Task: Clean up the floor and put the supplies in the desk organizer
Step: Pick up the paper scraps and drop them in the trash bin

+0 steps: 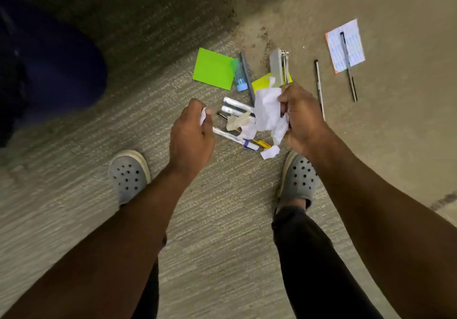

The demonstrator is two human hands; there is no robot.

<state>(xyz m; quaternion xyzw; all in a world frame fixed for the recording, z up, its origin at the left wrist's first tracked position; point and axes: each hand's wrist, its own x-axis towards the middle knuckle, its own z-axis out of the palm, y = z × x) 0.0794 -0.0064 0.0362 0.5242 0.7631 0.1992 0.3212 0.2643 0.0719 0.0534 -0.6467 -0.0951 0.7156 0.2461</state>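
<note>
Pens, sticky notes, stapler lying on carpet floor. Right hand gripping crumpled paper; left hand pinching a paper scrap.

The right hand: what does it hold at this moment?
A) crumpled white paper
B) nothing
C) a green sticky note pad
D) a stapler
A: the right hand grips crumpled white paper above the pens, while the green sticky note pad and stapler lie on the floor.
</note>
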